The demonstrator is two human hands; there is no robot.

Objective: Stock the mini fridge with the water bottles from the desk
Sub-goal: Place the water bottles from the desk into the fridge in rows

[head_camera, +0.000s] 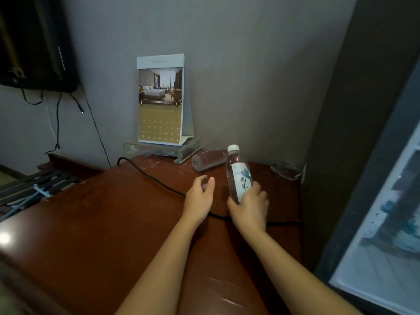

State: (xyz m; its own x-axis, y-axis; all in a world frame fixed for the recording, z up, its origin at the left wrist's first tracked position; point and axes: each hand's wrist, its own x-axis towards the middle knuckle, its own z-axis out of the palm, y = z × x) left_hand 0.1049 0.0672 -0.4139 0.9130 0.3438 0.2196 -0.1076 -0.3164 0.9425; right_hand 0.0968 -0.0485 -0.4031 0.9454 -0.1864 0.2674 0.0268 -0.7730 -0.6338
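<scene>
My right hand (250, 206) grips the lower part of a clear water bottle (238, 171) with a white cap and a pale label, holding it nearly upright above the brown desk (102, 223). My left hand (200, 196) hovers just to its left with relaxed fingers and holds nothing. A second clear bottle (208, 159) lies on its side near the wall behind both hands. The open mini fridge door (386, 223) with its white inner shelves fills the right edge.
A standing calendar card (162, 101) rests on a clear tray (163, 150) at the back wall. A black cable (150, 175) runs across the desk under my hands. A glass ashtray (286, 170) sits at the back right. A wall-mounted TV (34, 42) hangs upper left.
</scene>
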